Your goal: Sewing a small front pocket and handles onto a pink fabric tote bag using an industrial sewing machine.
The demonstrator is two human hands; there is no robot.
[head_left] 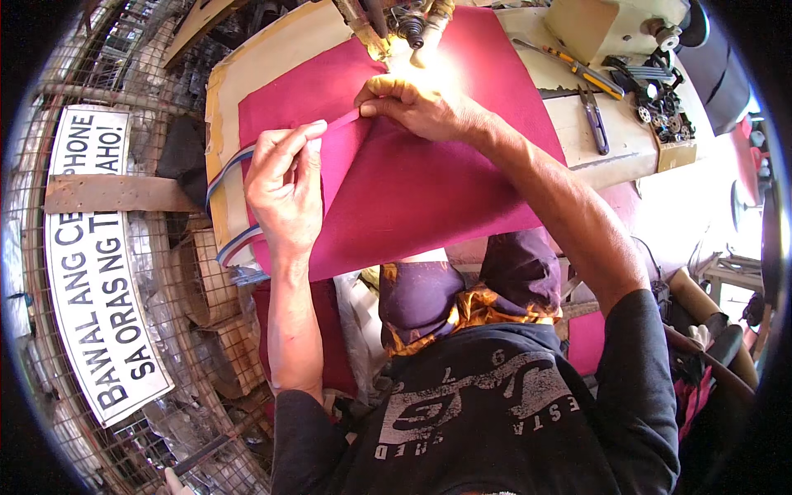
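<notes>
A large magenta cloth (445,186) lies across the machine table, its front part folded over and hanging toward my lap. My left hand (285,186) pinches one end of a narrow pink strip (342,121) between thumb and fingertips. The strip runs along the cloth's fold to my right hand (421,103), whose thumb and curled fingers close on it and the cloth edge. Just beyond my right hand is the lit head of a sewing machine (412,29); its needle is lost in the glare. I cannot tell whether the strip is separate or a folded edge.
Snips (594,120) and a yellow-handled tool (582,70) lie right of the cloth, near several dark bobbins (660,111). Striped tape (239,243) curves round the table's left edge. A wire mesh wall (198,363) with a white sign (91,272) stands at left.
</notes>
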